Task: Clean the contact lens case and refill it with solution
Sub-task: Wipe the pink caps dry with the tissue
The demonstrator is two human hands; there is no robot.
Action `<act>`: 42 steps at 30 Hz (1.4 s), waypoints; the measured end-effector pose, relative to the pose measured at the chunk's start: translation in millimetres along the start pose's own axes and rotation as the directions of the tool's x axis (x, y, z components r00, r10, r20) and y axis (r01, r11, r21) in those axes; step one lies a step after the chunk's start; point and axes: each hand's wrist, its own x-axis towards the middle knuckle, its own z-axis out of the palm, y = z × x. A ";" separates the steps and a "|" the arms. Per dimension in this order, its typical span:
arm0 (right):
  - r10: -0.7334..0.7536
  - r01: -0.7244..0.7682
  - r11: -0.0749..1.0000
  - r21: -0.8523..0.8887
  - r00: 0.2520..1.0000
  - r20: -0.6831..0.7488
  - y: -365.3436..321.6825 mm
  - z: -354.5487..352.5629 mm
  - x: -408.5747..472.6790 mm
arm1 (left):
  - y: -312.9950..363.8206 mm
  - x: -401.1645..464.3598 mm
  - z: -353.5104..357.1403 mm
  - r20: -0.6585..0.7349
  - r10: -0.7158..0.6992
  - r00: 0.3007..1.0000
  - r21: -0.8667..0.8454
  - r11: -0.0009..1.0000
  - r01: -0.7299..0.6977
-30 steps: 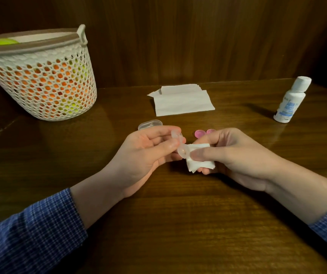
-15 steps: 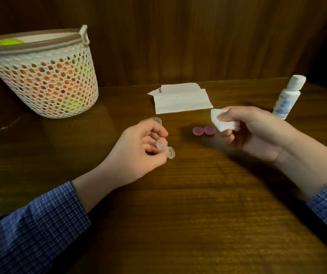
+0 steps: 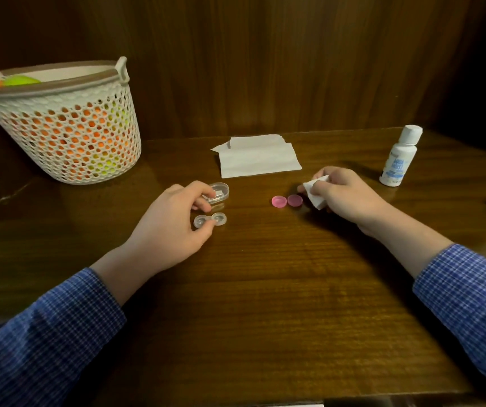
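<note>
- While the head view is the only one on offer, it shows the contact lens case lying flat on the wooden surface, wells up and uncapped, at about ten o'clock from the picture's centre.
- The left hand has thumb and forefinger curled onto the case's near-left well, pinching it lightly; whether the case fully rests on the wood cannot be told.
- A small clear box sits just beyond those fingers, at twelve o'clock from the case.
- The right hand is clamped on a crumpled tissue, its fingertips just beside the two pink caps, which lie side by side at three o'clock from the case, well apart from it.
- The solution bottle stands upright and capped at two o'clock from that hand; folded tissues lie at the back, a mesh basket at far left.
- Likely risks, as judgement: the light, shallow case could skid or tip if the pinch is released carelessly, or when solution is squeezed in with nothing steadying it.
- The caps are small and round, so a sweep of the tissue could nudge them rolling toward the surface's edge.
- Reaching for the bottle with the tissue in hand could knock it over, since it looks tall and narrow.
- Wells open upward could collect lint from the tissue.
</note>
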 end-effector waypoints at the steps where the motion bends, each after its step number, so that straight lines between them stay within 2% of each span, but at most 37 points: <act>1: -0.016 0.016 1.000 -0.005 1.000 0.021 0.3 0.8 0.9 | 1.5 0.1 -0.2 -0.030 0.012 0.999 0.023 1.000 -0.011; 6: -0.058 0.063 0.996 -0.061 0.995 0.080 -2.2 -0.6 -0.2 | 23.9 -7.8 3.5 -0.184 0.141 0.973 -0.009 0.989 -0.145; 9: -0.069 0.080 0.993 -0.085 0.991 0.116 -3.9 -1.6 -4.1 | 39.5 -14.1 12.3 -0.116 0.194 0.974 -0.068 0.977 -0.202; 14: -0.069 0.091 0.991 -0.097 0.976 0.206 -9.7 -2.4 -13.4 | 54.4 -11.9 27.9 0.054 0.108 0.993 -0.186 0.978 -0.096; 21: -0.105 0.104 0.994 0.025 0.908 0.406 -15.7 11.7 -32.8 | 61.0 -6.3 35.5 0.147 0.001 0.989 -0.110 0.994 0.016; 28: -0.095 0.100 0.995 0.007 0.923 0.373 -17.2 16.1 -36.9 | 56.2 -5.9 28.8 0.239 0.017 0.971 -0.182 0.983 0.027; 35: -0.133 0.198 0.977 -0.077 0.852 0.507 -23.9 10.4 -41.5 | 51.5 -4.7 25.9 0.278 0.050 0.959 -0.301 0.953 0.037; 39: -0.115 0.187 0.978 -0.091 0.851 0.513 -28.2 14.1 -42.7 | 49.0 -7.4 25.7 0.224 0.043 0.974 -0.424 0.904 0.057; 42: -0.097 0.168 0.981 -0.094 0.855 0.510 -29.5 18.0 -44.7 | 49.1 -9.0 25.6 0.168 0.086 0.982 -0.495 0.869 0.008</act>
